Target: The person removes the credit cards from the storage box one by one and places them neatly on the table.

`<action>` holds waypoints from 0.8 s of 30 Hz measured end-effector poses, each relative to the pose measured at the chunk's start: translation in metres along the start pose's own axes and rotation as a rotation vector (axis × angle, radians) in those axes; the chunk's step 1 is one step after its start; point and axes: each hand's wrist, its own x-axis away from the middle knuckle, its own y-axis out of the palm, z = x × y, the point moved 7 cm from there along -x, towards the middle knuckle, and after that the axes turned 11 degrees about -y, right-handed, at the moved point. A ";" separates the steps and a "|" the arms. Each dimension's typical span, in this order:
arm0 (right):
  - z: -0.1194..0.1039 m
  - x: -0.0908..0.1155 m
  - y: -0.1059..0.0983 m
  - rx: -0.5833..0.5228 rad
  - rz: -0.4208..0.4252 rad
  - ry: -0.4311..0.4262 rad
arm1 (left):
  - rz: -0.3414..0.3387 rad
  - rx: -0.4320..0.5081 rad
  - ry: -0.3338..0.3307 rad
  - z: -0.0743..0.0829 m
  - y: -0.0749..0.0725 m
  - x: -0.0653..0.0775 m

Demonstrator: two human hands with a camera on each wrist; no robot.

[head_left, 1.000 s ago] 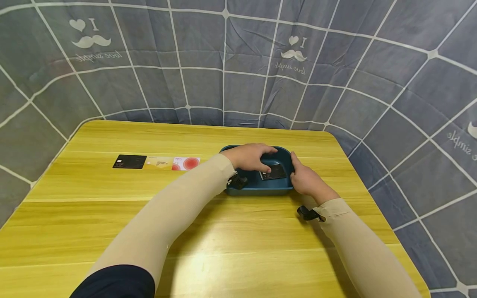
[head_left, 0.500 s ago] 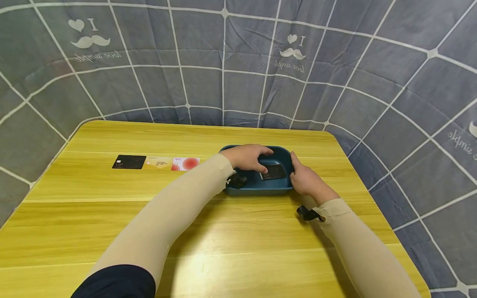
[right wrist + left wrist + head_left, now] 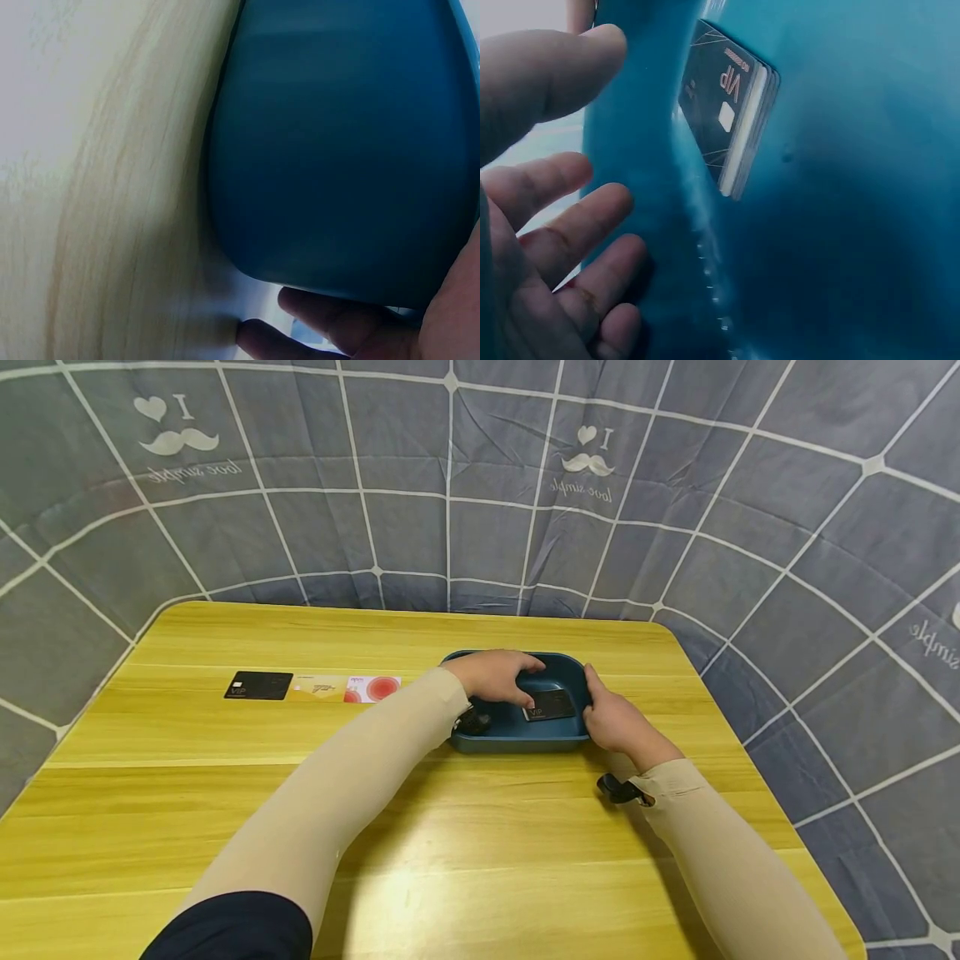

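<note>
A blue plastic box [image 3: 517, 745] stands on the table, with a stack of black VIP cards [image 3: 551, 705] on its floor; the left wrist view shows several cards in the stack [image 3: 720, 112]. My left hand [image 3: 498, 677] reaches into the box from the left. Its fingers are spread and loosely bent, apart from the cards in the left wrist view, and nothing is in its grasp. At the box's right end my right hand [image 3: 618, 720] grips the wall. The right wrist view shows its fingers [image 3: 322, 315] along the outside of the box.
Three cards lie in a row at the table's left: a black VIP card [image 3: 258, 685], a yellow card [image 3: 318, 687] and a white and red card [image 3: 372, 689]. A grey checked cloth [image 3: 405, 468] hangs behind the wooden table [image 3: 450, 835].
My left hand has drawn slightly left, its thumb moving off the face of the card stack. The right hand keeps its hold on the box, and the row of cards stays put.
</note>
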 end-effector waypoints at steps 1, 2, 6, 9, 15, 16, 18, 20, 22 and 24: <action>0.000 0.000 0.000 0.003 0.000 0.000 | -0.007 -0.006 -0.007 -0.002 0.002 -0.001; 0.000 0.000 0.000 0.005 0.001 0.002 | -0.015 -0.006 -0.011 -0.003 0.003 -0.001; -0.001 0.000 0.000 0.008 -0.004 0.007 | -0.031 0.008 -0.013 -0.009 0.010 -0.004; -0.001 0.001 0.000 0.003 -0.008 0.009 | -0.036 0.034 -0.014 -0.011 0.014 -0.006; -0.002 0.000 0.000 -0.005 -0.013 0.015 | -0.066 0.020 -0.051 -0.015 0.023 -0.007; -0.002 0.000 0.000 -0.008 -0.015 0.018 | -0.064 0.016 -0.055 -0.016 0.023 -0.006; -0.002 0.000 0.000 -0.007 -0.014 0.020 | -0.056 0.015 -0.057 -0.017 0.023 -0.006; -0.002 0.000 0.000 -0.006 -0.015 0.022 | -0.051 0.011 -0.051 -0.016 0.023 -0.006; -0.001 0.000 0.000 -0.005 -0.013 0.022 | -0.053 0.013 -0.045 -0.016 0.023 -0.005; -0.001 0.000 0.000 -0.002 -0.011 0.018 | -0.052 0.007 -0.045 -0.014 0.022 -0.004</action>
